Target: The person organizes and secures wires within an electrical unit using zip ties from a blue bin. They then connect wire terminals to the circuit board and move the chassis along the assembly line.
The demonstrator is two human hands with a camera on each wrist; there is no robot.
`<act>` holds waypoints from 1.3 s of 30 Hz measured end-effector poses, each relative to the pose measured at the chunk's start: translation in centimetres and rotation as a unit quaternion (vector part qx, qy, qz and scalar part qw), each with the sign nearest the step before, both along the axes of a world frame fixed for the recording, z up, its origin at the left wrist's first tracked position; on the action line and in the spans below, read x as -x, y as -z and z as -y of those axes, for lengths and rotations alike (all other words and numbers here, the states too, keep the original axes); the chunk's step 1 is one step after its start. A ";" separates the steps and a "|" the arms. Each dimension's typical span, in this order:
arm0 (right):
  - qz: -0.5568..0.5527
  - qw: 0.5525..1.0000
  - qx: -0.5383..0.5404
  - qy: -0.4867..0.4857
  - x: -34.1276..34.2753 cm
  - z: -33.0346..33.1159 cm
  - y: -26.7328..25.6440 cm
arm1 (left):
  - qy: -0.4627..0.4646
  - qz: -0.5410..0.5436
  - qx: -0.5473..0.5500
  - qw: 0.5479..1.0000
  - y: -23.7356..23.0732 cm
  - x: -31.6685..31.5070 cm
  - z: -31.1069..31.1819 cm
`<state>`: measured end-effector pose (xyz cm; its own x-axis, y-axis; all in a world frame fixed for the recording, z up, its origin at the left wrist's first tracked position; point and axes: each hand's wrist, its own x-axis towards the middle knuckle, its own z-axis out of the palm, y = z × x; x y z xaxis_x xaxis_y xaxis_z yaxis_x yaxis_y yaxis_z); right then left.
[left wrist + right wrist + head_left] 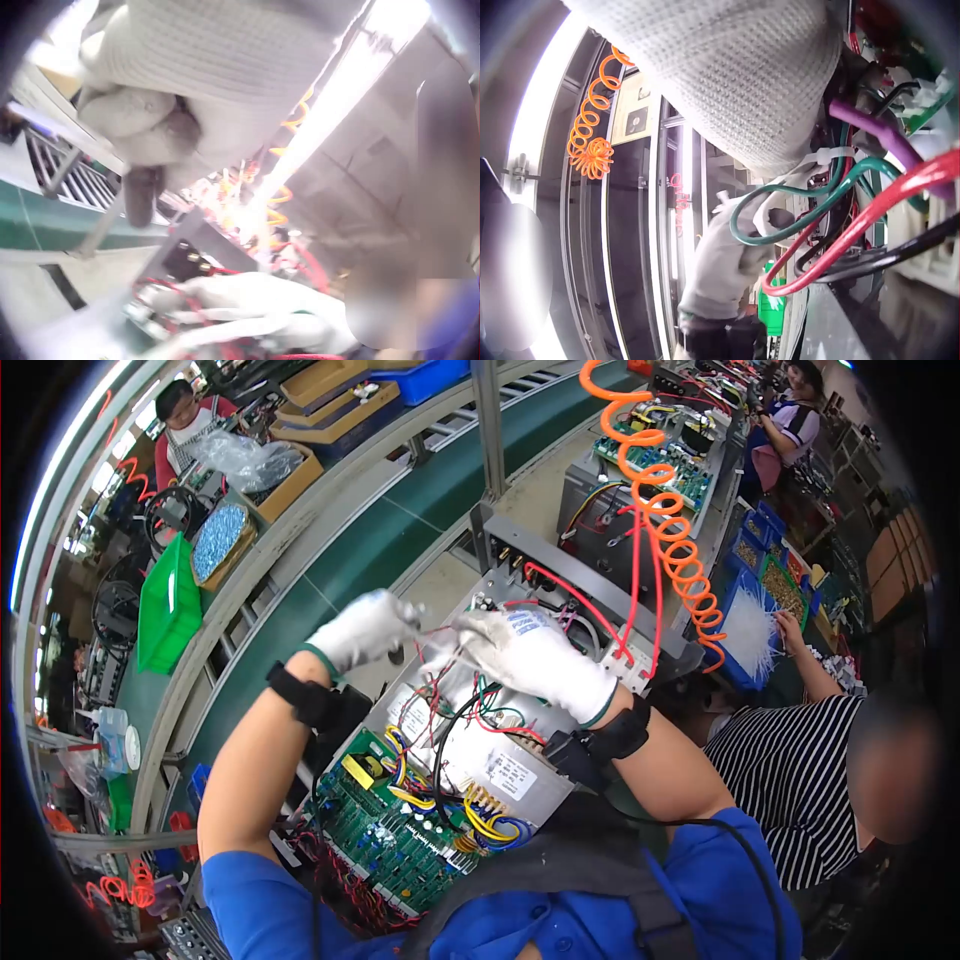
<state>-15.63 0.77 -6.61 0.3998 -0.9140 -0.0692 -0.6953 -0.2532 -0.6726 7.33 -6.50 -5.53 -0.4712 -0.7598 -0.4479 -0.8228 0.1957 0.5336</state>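
In the head view, my gloved left hand [365,630] is raised over the far left side of an open metal chassis. Its fingers look curled in the left wrist view; I cannot tell whether they hold anything. Just to the right, my gloved right hand [525,655] pinches thin wires above the chassis, and a red wire [196,306] loops by its fingertips. Close by the right hand run a green wire [810,217], a thicker red wire [870,214] and a white cable tie [826,155]. Below lies a white label [511,772] on the metal housing.
A green circuit board [400,860] with yellow and blue wires lies nearest my body. An orange coiled hose [665,510] hangs at the right. A green conveyor [385,530] curves behind. Beside me sits a person in a striped shirt [785,780], near a blue bin of white ties [748,635].
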 end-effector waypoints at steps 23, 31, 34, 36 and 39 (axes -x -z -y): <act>-0.119 0.992 0.022 0.031 0.8 0.1 -0.1 | -0.023 -0.076 -0.145 0.986 -1.2 1.7 1.1; -0.044 0.992 0.100 0.066 1.3 -0.4 0.9 | 0.010 -0.264 -0.152 0.952 -1.9 3.6 1.6; -0.009 0.993 0.107 0.055 2.1 -1.1 0.8 | 0.036 -0.281 -0.161 0.945 0.0 3.7 -1.1; 0.048 0.989 0.130 0.047 2.3 -1.5 1.1 | 0.010 -0.308 -0.211 0.928 -0.5 3.5 -2.3; 0.060 0.991 0.108 0.054 2.3 -1.3 1.7 | -0.099 -0.349 -0.260 0.895 0.3 3.2 -3.4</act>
